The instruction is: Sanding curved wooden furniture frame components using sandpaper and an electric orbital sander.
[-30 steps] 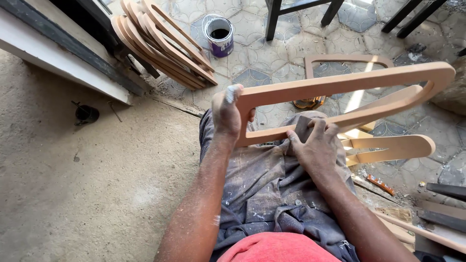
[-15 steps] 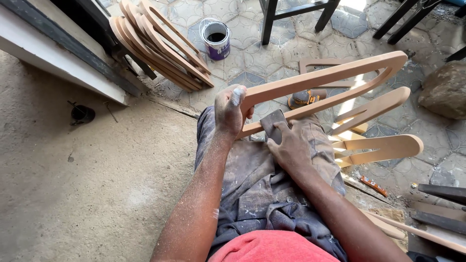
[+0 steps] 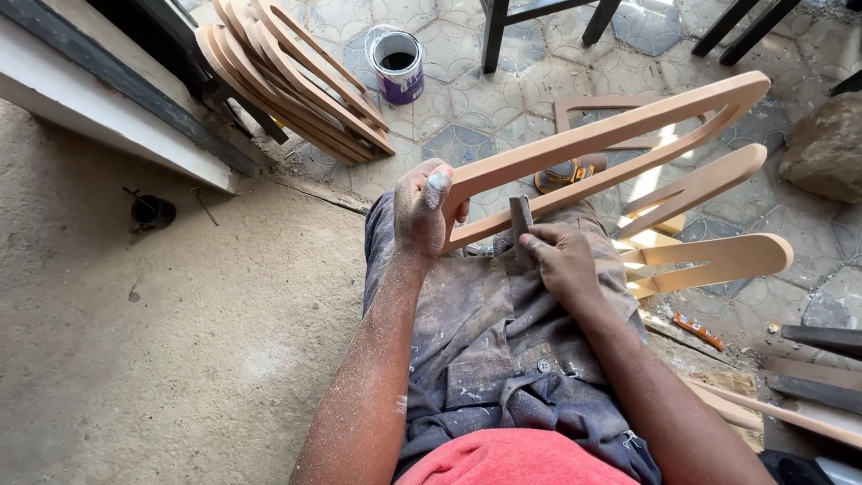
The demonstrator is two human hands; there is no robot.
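Observation:
My left hand (image 3: 424,208) grips the near end of a long curved wooden frame piece (image 3: 620,135), holding it raised over my lap. My right hand (image 3: 561,260) pinches a small folded grey piece of sandpaper (image 3: 520,214) against the lower rail of that frame, close to the left hand. Both forearms are dusted with sawdust. I sit with dusty grey trousers (image 3: 485,332) under the workpiece.
Similar curved wooden pieces (image 3: 296,81) lean in a stack at the upper left. A small paint tin (image 3: 398,65) stands on the tiled floor. More wooden parts (image 3: 709,256) lie to the right, beside a rock (image 3: 826,148), a yellow power sander (image 3: 566,172) and dark chair legs (image 3: 496,31).
The frame's far end has swung upward and to the right. My right hand slid along the lower rail with the sandpaper, toward the left hand.

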